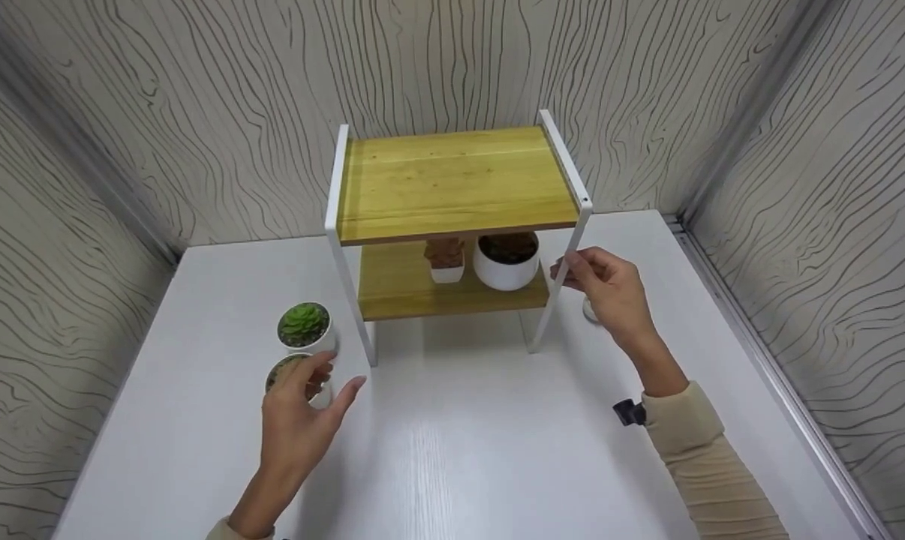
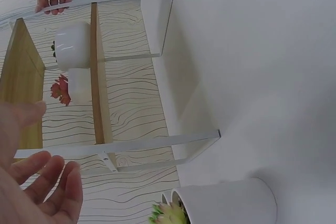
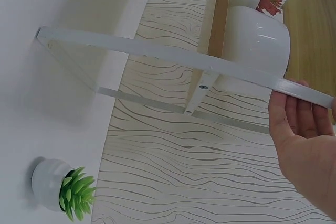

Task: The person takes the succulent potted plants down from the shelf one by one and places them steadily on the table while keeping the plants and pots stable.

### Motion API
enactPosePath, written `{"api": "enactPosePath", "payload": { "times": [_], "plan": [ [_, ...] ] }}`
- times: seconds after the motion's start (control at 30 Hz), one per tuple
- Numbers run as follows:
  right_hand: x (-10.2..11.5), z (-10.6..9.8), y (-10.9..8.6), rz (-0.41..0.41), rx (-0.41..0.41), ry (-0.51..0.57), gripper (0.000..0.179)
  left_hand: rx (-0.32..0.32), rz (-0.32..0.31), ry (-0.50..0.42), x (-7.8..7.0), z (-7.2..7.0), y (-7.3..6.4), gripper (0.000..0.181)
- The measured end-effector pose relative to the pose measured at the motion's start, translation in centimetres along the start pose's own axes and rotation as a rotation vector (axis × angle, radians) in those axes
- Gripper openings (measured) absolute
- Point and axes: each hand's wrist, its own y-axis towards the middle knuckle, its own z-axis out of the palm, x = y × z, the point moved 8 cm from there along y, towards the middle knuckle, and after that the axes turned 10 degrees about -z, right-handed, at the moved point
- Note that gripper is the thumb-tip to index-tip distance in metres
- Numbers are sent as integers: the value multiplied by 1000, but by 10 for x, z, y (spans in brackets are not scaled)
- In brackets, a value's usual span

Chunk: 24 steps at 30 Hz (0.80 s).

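A two-tier shelf with wooden boards [image 1: 452, 184] and white metal side frames stands on the white table [image 1: 437, 450]. My right hand [image 1: 610, 292] grips its front right post, thumb in front and fingers behind. My left hand [image 1: 295, 420] is held with thumb and fingers apart, nothing between them, left of the shelf. It partly covers a potted succulent [image 2: 231, 203] in the head view; another green succulent [image 1: 305, 325] stands just behind. The lower board bears a round white pot [image 1: 506, 274] and a small white pot [image 1: 447, 274] with a red plant [image 2: 61, 90].
Right of the shelf, a small white pot [image 3: 50, 182] with a spiky green plant stands on the table, mostly hidden by my right hand in the head view. Wood-patterned walls [image 1: 437, 60] enclose the back and sides. A black fitting [image 1: 630, 412] sticks out at my right cuff.
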Motion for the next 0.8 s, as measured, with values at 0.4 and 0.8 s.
{"api": "enactPosePath", "payload": {
  "times": [0.4, 0.8],
  "plan": [
    [-2, 0, -1, 4, 5, 15, 43, 82, 8, -109, -14, 8, 6, 51],
    [-1, 0, -1, 11, 6, 9, 42, 103, 5, -173, -24, 16, 11, 54]
  ]
}}
